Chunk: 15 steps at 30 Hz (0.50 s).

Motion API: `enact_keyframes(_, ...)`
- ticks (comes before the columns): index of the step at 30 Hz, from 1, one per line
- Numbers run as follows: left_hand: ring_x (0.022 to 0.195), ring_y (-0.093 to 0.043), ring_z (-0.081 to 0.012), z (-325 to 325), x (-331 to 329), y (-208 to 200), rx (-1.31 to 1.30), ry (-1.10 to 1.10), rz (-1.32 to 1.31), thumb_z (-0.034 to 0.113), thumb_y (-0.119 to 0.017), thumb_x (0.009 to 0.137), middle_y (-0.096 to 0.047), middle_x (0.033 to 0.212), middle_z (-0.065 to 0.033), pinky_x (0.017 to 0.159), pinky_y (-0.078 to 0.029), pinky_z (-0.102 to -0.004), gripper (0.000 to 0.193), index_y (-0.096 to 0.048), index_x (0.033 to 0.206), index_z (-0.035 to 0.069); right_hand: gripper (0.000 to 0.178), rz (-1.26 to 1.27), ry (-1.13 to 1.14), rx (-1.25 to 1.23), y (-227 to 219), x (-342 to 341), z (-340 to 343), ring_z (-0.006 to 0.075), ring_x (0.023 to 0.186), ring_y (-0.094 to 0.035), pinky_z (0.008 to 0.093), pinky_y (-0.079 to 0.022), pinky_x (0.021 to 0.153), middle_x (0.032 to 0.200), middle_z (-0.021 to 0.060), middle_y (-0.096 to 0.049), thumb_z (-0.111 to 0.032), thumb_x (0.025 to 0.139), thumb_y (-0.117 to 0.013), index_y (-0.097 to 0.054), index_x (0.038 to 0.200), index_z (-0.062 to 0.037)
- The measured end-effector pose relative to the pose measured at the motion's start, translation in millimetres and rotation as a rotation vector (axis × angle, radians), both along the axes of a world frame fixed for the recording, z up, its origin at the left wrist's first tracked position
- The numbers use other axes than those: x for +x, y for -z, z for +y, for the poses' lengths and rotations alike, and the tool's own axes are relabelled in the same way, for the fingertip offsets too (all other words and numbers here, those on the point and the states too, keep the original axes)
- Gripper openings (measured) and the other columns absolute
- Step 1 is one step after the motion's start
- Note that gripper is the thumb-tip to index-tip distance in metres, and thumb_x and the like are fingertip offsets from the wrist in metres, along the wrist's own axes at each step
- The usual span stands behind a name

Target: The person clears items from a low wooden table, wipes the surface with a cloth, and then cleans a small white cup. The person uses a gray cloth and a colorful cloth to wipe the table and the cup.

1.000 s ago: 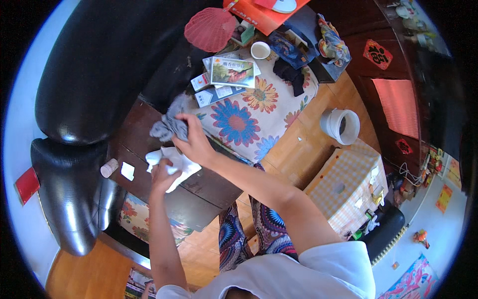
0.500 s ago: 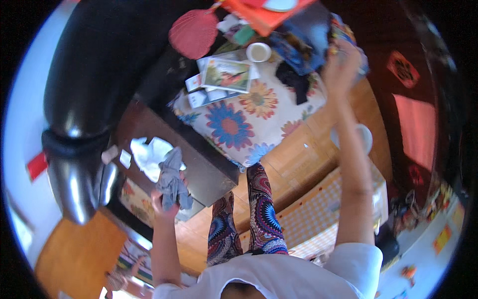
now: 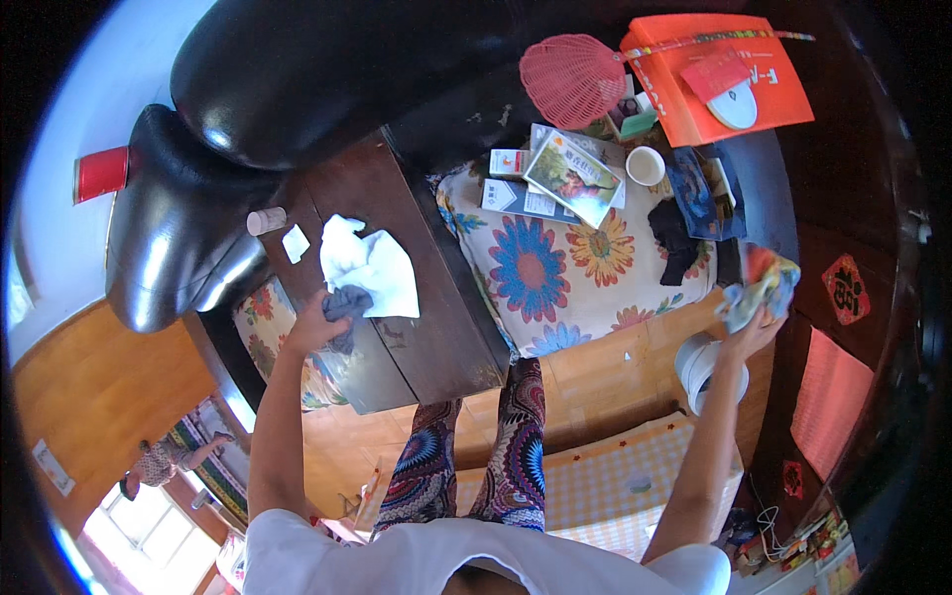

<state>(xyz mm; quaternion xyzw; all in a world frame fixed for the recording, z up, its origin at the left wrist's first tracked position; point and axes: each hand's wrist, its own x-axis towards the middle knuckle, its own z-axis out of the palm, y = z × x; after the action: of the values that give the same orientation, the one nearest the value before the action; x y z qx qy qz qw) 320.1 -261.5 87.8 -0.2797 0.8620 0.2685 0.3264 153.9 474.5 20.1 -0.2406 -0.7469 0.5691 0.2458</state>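
My left hand (image 3: 315, 325) is closed on a crumpled grey cloth (image 3: 347, 305) at the brown wooden tabletop (image 3: 436, 327). Right behind it, touching, lies a white cloth (image 3: 382, 273). Out to the right, my right hand (image 3: 751, 335) grips a bunched multicoloured cloth (image 3: 760, 290) in the air. Just below and left of that hand stands a white bucket (image 3: 694, 362) on the floor; my wrist partly covers it. A black cloth (image 3: 674, 238) rests on the flower-patterned seat cover (image 3: 476, 258), left of the coloured cloth.
Several booklets and boxes, including a picture-covered one (image 3: 580, 178), lie on the seat beside a white cup (image 3: 646, 166). Behind them are a pink fly swatter (image 3: 573, 79), an orange box (image 3: 684, 99) and a blue box (image 3: 699, 193). A pinkish cup (image 3: 266, 220) stands on the tabletop.
My right hand has come back from the far right of the seat, bringing the multicoloured cloth. My left hand still grips the grey cloth, now against the white cloth. The view has shifted.
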Motion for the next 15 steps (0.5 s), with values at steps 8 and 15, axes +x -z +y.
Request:
enact_keyframes(8,0.122,-0.06,-0.0403,-6.6,-13.6,59.6,-0.167,0.435,-0.225,0.038,-0.089,0.063,-0.056,0.132,-0.0253,0.104,-0.052,-0.0476,0.092,-0.051,0.135,-0.005,0.055,0.442,-0.365,-0.243,-140.9,-154.8,-310.4,0.0192,0.109,-0.066,0.0356,-0.056,0.094,0.131,0.0112,-0.061,-0.028,0.098,-0.068,-0.05,0.141,0.0006)
enact_keyframes(15,0.111,-0.065,-0.0415,-6.0,-9.1,66.1,-0.19,0.506,-0.196,0.04,-0.092,0.064,-0.058,0.125,-0.0259,0.097,-0.056,-0.0467,0.091,-0.053,0.13,-0.008,0.048,0.593,0.128,0.603,-98.4,-254.5,-489.5,0.0364,0.103,-0.069,0.044,-0.056,0.092,0.117,0.0248,-0.067,-0.022,0.091,-0.068,-0.057,0.128,0.0061)
